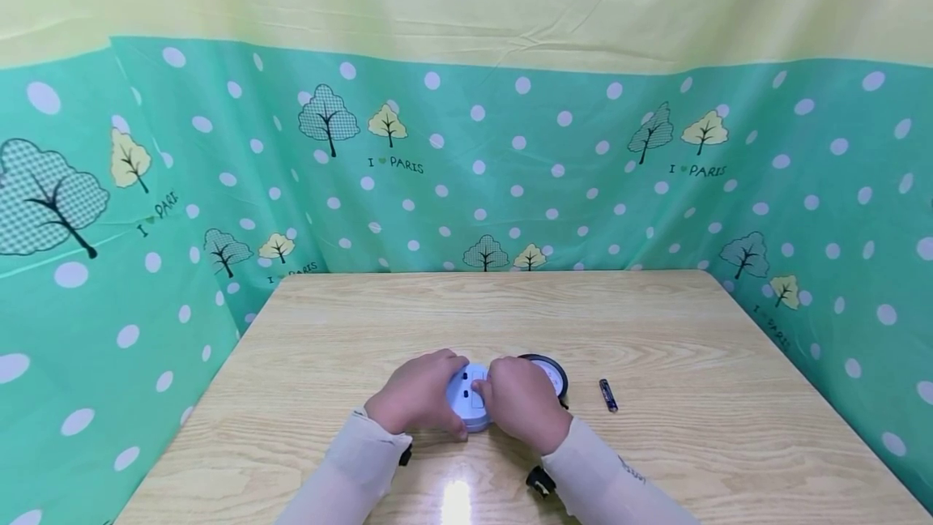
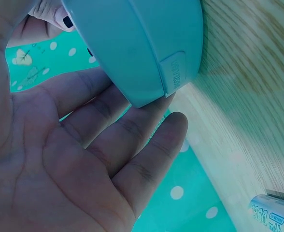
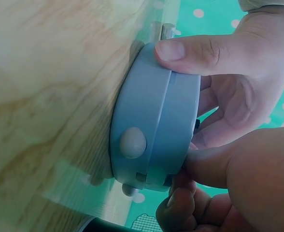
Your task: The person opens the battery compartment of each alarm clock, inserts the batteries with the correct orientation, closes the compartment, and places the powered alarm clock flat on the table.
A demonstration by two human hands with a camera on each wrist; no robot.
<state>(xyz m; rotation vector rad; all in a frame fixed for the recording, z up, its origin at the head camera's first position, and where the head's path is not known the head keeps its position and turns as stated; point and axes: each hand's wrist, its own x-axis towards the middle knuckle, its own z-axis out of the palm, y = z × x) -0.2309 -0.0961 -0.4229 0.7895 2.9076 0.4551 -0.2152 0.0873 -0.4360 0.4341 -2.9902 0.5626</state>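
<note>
A small light-blue alarm clock (image 1: pixel 466 407) lies face down on the table, its back with two black knobs and a battery cover turned up. My left hand (image 1: pixel 425 393) grips its left side, the thumb at the near edge and fingers round the far one. From the right, my right hand (image 1: pixel 526 401) has its thumb on the battery cover and its fingers curled at the clock's edge. Two rounded feet stick out of the clock's side wall (image 3: pixel 156 111) in the right wrist view.
Behind my right hand sits a round black-rimmed dial (image 1: pixel 560 377), partly covered. A dark AA-type battery (image 1: pixel 608 395) lies to the right on the wooden table (image 1: pixel 364 314). The left wrist view shows a pale printed cylinder (image 2: pixel 275 212). Patterned curtains (image 1: pixel 437 185) enclose the table.
</note>
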